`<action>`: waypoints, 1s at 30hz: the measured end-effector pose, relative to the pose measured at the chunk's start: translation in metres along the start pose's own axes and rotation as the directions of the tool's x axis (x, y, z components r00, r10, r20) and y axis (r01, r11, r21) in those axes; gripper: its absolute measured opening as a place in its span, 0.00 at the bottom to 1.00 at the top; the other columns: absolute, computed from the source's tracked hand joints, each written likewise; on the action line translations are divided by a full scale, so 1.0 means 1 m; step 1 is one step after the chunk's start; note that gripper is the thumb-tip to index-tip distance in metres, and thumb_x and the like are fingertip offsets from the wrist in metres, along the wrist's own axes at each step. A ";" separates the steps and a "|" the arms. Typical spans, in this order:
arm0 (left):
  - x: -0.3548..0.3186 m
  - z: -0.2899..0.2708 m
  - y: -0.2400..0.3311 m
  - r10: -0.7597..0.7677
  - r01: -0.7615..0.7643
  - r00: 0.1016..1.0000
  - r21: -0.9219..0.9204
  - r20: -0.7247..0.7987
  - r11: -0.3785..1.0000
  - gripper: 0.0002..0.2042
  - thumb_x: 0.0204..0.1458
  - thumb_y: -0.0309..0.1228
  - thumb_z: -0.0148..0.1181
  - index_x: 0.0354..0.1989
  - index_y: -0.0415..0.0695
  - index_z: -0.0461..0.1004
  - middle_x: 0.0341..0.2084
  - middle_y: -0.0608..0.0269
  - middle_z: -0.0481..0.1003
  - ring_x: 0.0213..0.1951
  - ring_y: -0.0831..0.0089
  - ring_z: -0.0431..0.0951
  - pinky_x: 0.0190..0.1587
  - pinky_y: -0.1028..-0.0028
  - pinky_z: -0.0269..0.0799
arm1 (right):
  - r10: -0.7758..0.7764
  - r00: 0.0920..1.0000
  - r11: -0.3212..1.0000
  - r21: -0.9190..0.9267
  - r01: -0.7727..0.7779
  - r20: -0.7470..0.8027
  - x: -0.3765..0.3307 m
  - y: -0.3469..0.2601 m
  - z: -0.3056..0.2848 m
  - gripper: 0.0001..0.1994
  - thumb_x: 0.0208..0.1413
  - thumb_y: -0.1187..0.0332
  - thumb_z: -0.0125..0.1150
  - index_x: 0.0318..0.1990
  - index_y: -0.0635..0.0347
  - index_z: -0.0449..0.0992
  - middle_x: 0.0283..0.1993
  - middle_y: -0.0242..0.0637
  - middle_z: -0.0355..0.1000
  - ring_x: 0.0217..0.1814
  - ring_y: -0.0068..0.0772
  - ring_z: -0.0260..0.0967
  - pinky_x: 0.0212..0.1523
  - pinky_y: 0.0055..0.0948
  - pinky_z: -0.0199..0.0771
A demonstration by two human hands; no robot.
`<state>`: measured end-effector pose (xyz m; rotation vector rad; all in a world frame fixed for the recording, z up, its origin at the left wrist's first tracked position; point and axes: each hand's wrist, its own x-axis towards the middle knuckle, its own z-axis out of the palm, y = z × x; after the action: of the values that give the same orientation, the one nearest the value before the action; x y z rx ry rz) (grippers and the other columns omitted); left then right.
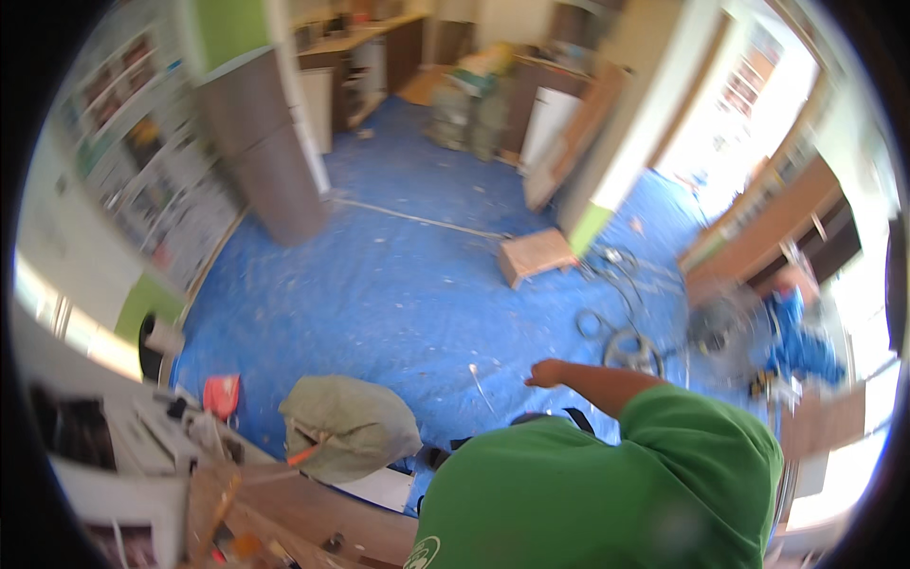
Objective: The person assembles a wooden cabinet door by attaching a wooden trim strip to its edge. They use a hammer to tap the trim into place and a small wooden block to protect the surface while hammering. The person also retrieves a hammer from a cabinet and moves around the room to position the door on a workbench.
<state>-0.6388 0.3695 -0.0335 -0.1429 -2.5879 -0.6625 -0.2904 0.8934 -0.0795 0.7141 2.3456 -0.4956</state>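
Observation:
My right hand (543,373) reaches out from a green sleeve (697,422), above the blue floor sheet (379,284). It looks small and blurred, with the fingers seemingly bent, and I cannot make out anything in it. A thin white strip (482,389) lies on the sheet to the left of this hand. Off to its right are a coiled dark hose or cable (630,349) on the floor. My left hand is out of view. The front of my green shirt (569,493) fills the lower middle, with dark shapes, perhaps shoes, beyond it.
A stuffed greenish sack (351,427) stands at lower left, near a pink-red piece (221,394). A wooden box-like stool (537,256) is ahead, beside a pillar. More full sacks (464,114) stand at the back. A clear round object (725,327) and blue item (801,346) are at right.

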 end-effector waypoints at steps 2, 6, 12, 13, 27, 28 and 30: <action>-0.052 0.013 0.058 0.145 -0.141 0.967 -0.033 0.211 0.989 0.30 0.62 0.61 0.48 0.52 0.45 0.79 0.49 0.45 0.79 0.53 0.50 0.79 0.55 0.51 0.73 | 0.046 0.999 0.983 0.178 -0.042 -0.014 -0.032 -0.028 -0.028 0.35 0.64 0.36 0.47 0.43 0.66 0.82 0.45 0.56 0.80 0.52 0.61 0.76 0.55 0.54 0.74; -0.094 0.037 0.122 0.308 -0.310 0.834 -0.073 0.457 0.948 0.30 0.62 0.60 0.49 0.49 0.44 0.79 0.47 0.43 0.79 0.52 0.47 0.79 0.54 0.51 0.73 | 0.178 0.984 0.949 0.263 -0.175 0.013 -0.092 0.015 0.000 0.35 0.65 0.37 0.47 0.43 0.66 0.82 0.48 0.58 0.79 0.53 0.61 0.76 0.56 0.54 0.73; -0.067 0.058 0.131 0.237 -0.326 0.832 0.096 0.502 0.941 0.30 0.62 0.60 0.50 0.44 0.41 0.80 0.43 0.41 0.79 0.49 0.44 0.79 0.52 0.50 0.72 | 0.362 0.929 0.866 0.340 -0.366 0.078 -0.168 0.100 0.091 0.36 0.66 0.37 0.45 0.45 0.66 0.83 0.49 0.58 0.79 0.55 0.61 0.75 0.58 0.52 0.73; -0.059 0.059 0.128 0.209 -0.315 0.842 0.140 0.497 0.939 0.30 0.62 0.60 0.50 0.44 0.41 0.80 0.42 0.40 0.79 0.49 0.43 0.78 0.52 0.50 0.72 | 0.388 0.915 0.843 0.360 -0.400 0.107 -0.178 0.112 0.106 0.36 0.66 0.37 0.44 0.43 0.66 0.83 0.49 0.57 0.79 0.54 0.60 0.76 0.57 0.52 0.73; -0.134 0.115 0.314 0.276 -0.489 0.439 -0.031 0.855 0.872 0.27 0.64 0.57 0.49 0.31 0.46 0.82 0.29 0.42 0.80 0.36 0.44 0.80 0.41 0.48 0.73 | 0.283 0.902 0.405 0.812 -0.420 0.326 -0.197 0.359 0.209 0.17 0.59 0.55 0.67 0.33 0.64 0.78 0.22 0.37 0.73 0.20 0.38 0.73 0.25 0.39 0.80; -0.150 0.111 0.384 0.211 -0.375 0.364 -0.064 0.907 0.925 0.32 0.63 0.61 0.45 0.34 0.41 0.83 0.34 0.40 0.80 0.41 0.41 0.80 0.46 0.49 0.73 | 0.408 0.873 0.325 0.851 -0.413 0.268 -0.203 0.377 0.202 0.17 0.59 0.56 0.67 0.31 0.64 0.78 0.22 0.37 0.73 0.20 0.38 0.73 0.24 0.38 0.79; -0.165 0.101 0.429 0.131 -0.240 0.297 -0.059 0.946 0.969 0.38 0.62 0.65 0.42 0.37 0.38 0.83 0.38 0.38 0.81 0.47 0.40 0.80 0.51 0.50 0.72 | 0.584 0.794 0.188 0.924 -0.332 0.166 -0.210 0.373 0.151 0.18 0.59 0.57 0.68 0.28 0.64 0.76 0.21 0.38 0.71 0.19 0.38 0.73 0.21 0.37 0.77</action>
<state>-0.4435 0.7970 -0.0032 -1.1316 -3.6263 -0.3744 0.1405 1.0321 -0.1118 2.0531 1.6109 -1.5850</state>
